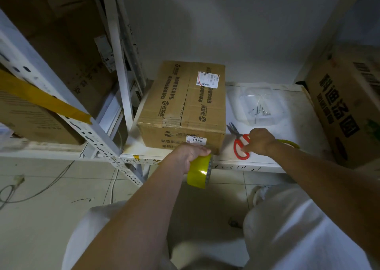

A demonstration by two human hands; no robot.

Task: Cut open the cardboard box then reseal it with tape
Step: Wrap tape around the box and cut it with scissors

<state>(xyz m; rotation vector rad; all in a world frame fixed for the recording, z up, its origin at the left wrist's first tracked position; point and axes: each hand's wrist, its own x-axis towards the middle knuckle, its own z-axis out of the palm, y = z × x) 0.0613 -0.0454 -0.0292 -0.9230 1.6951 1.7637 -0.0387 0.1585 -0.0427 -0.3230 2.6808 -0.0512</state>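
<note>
Cardboard box (183, 105): sitting on the white shelf (267, 163), top flaps closed, centre seam showing dark and apparently untaped. Left hand (190, 153) is clenching the yellow tape roll (200, 171) just before the box. Right hand (260, 141), right of the box, is touching the red scissors (240, 145), grasp unclear. Resealing seemingly remaining.

Bare shelf (292, 138) lies at your two o'clock; the cardboard box (183, 107) blocks twelve, scissors (239, 141) beside it.
</note>
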